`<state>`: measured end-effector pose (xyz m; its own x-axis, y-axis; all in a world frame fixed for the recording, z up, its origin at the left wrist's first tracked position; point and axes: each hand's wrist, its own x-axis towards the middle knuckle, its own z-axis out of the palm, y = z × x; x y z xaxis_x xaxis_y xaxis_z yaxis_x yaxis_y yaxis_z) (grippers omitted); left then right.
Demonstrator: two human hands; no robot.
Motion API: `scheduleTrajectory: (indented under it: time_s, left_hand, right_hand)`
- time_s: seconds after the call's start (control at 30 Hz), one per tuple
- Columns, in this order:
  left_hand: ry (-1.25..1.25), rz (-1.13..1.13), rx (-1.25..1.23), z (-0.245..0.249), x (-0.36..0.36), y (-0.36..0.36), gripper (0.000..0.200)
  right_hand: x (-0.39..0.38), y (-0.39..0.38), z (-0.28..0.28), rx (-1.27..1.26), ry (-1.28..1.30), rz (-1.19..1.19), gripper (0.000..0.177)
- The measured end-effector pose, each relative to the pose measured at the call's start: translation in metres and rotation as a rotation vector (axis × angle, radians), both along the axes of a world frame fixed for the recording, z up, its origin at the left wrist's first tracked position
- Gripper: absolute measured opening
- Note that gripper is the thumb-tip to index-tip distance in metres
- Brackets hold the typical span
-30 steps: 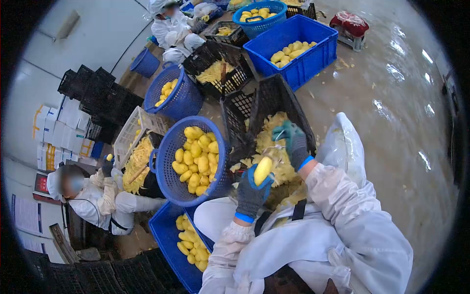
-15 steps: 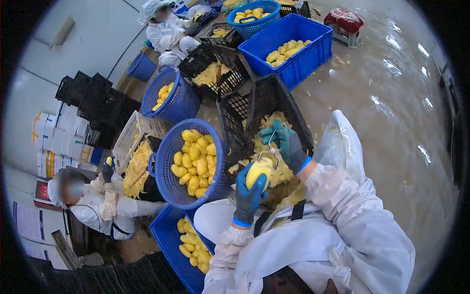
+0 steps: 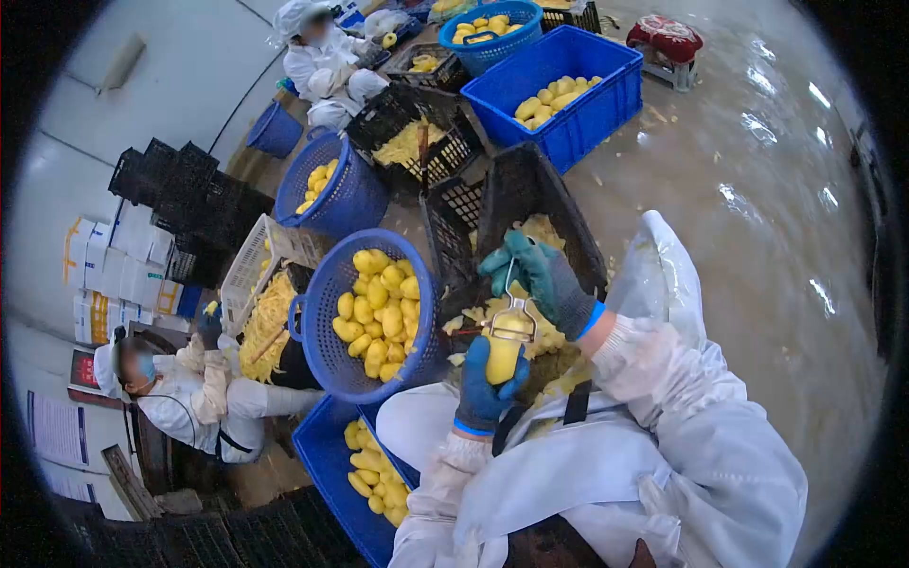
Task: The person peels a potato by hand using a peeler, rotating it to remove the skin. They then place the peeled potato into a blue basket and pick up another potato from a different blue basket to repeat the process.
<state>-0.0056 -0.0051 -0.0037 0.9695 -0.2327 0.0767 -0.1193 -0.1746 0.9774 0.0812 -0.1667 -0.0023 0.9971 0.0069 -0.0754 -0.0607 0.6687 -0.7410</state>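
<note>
A peeled yellow potato (image 3: 504, 360) sits in my left hand (image 3: 488, 383), whose blue-gloved fingers wrap round it from below and the side. My right hand (image 3: 538, 275), in a green and grey glove, is closed on the handle of a metal peeler (image 3: 514, 317). The peeler's head lies against the upper end of the potato. Beneath and beyond both hands, a dark crate (image 3: 568, 213) holds pale yellow peelings (image 3: 538, 230). Just left of my left hand stands a round blue basket (image 3: 312, 327) full of peeled potatoes.
A blue bin (image 3: 322, 445) of potatoes is at lower left, a larger blue bin (image 3: 606, 104) beyond the crate. Co-workers sit at the left (image 3: 199, 407) and top (image 3: 317, 66). Black crates (image 3: 180, 189) are stacked by the wall; a cushioned stool (image 3: 666, 47) stands at upper right.
The potato has turned more upright in my left hand. The peeler's head has moved down onto its upper end, and my right hand has shifted slightly left.
</note>
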Motion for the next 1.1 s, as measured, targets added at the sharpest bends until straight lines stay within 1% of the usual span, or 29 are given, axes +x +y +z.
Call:
scheduleTrajectory:
  time_s: [0.03,0.07,0.1,0.13,0.17,0.23,0.27,0.3,0.33,0.37,0.4,0.43,0.47,0.5,0.53,0.6,0.63,0.67,0.73,0.77,0.8,0.83,0.87,0.9,0.93,0.97,1.0,1.07,1.1]
  left_hand:
    - [-0.078,-0.029,0.101,0.002,0.001,0.002,0.051]
    - [0.029,-0.057,0.035,0.008,0.002,0.003,0.050]
    - [0.095,-0.048,-0.023,0.007,0.003,0.002,0.050]
    - [0.162,-0.035,-0.082,0.007,0.004,0.002,0.050]
    - [0.227,-0.019,-0.141,0.005,0.006,0.002,0.050]
    - [0.625,-0.044,-0.499,-0.007,0.011,0.016,0.051]
    - [0.304,-0.063,-0.263,-0.002,0.006,0.010,0.052]
    - [-0.009,-0.004,-0.011,0.003,0.001,0.003,0.053]
    - [-0.080,0.047,0.076,-0.001,-0.001,0.001,0.053]
    - [0.039,0.051,-0.068,-0.005,0.002,0.001,0.054]
    - [0.157,0.069,-0.222,-0.009,0.004,0.001,0.055]
    - [0.268,0.101,-0.372,-0.013,0.006,0.002,0.056]
    - [0.075,0.129,-0.152,-0.012,0.001,-0.001,0.057]
    - [0.149,0.125,-0.251,-0.013,-0.002,-0.004,0.058]
    - [0.224,0.128,-0.353,-0.014,-0.005,-0.007,0.059]
    - [0.351,0.195,-0.469,-0.011,-0.008,-0.019,0.061]
    - [0.619,0.012,-0.919,-0.015,-0.003,-0.010,0.061]
    - [0.969,-0.093,-1.297,-0.020,0.002,-0.002,0.062]
    - [0.985,-0.385,-1.401,-0.062,0.005,0.009,0.063]
    - [1.009,-0.361,-1.375,-0.054,0.004,0.008,0.063]
    - [1.025,-0.244,-1.283,-0.035,0.003,0.003,0.063]
    - [1.021,-0.164,-1.226,-0.025,0.003,0.006,0.063]
    - [0.963,-0.101,-1.201,-0.018,0.004,0.014,0.063]
    - [0.911,-0.044,-1.160,-0.012,0.005,0.024,0.061]
    - [0.779,0.042,-1.122,-0.005,0.009,0.045,0.058]
    - [0.639,0.157,-1.065,0.003,0.011,0.067,0.056]
    - [0.477,0.318,-0.974,0.010,0.013,0.094,0.054]
    - [0.171,0.672,-0.701,0.019,0.007,0.157,0.050]
    - [0.064,0.821,-0.524,0.022,-0.005,0.193,0.048]
  right_hand:
    - [0.010,-0.007,-0.019,0.067,0.036,-0.048,0.040]
    - [0.029,-0.019,-0.049,0.131,0.068,-0.090,0.040]
    - [0.038,-0.025,-0.047,0.196,0.096,-0.126,0.041]
    - [0.029,-0.027,-0.050,0.025,0.069,-0.231,0.039]
    - [0.018,-0.026,-0.030,0.059,0.015,-0.119,0.039]
    - [-0.003,-0.011,0.001,0.141,-0.074,0.096,0.038]
    - [-0.002,-0.004,-0.001,-0.066,-0.030,0.061,0.041]
    - [0.006,-0.004,-0.016,-0.011,0.005,-0.050,0.043]
    - [0.020,-0.009,-0.037,0.041,0.035,-0.156,0.045]
    - [0.027,-0.015,-0.034,0.094,0.060,-0.257,0.047]
    - [0.024,-0.025,-0.034,0.176,0.057,-0.121,0.046]
    - [0.021,-0.023,-0.037,0.151,0.034,-0.040,0.045]
    - [0.006,-0.014,-0.014,0.129,0.025,0.043,0.045]
    - [-0.002,-0.006,0.000,0.106,0.001,0.119,0.044]
    - [0.002,0.003,-0.008,-0.052,-0.056,0.064,0.045]
    - [0.029,-0.003,-0.041,0.144,-0.067,-0.120,0.049]
    - [0.041,-0.006,-0.048,0.241,-0.076,-0.204,0.051]
    - [0.032,-0.009,-0.030,0.146,0.005,-0.188,0.049]
    - [0.007,-0.001,-0.002,0.045,-0.004,-0.001,0.047]
    - [0.005,0.007,0.004,-0.005,-0.019,0.106,0.045]
    - [0.017,0.010,-0.004,-0.011,-0.094,0.090,0.041]
    - [0.025,0.004,-0.012,-0.040,-0.168,-0.071,0.036]
    - [0.024,-0.009,0.014,-0.081,-0.034,-0.136,0.032]
    - [0.050,-0.029,-0.027,-0.029,-0.088,-0.170,0.032]
    - [0.058,-0.037,-0.030,0.079,-0.148,-0.191,0.031]
    - [0.064,-0.053,-0.039,-0.173,-0.140,-0.216,0.029]
    - [0.058,-0.058,-0.024,-0.232,-0.078,-0.201,0.030]
    - [0.063,-0.078,-0.026,-0.098,-0.056,-0.092,0.031]
    - [0.068,-0.087,-0.037,-0.134,-0.055,-0.071,0.031]
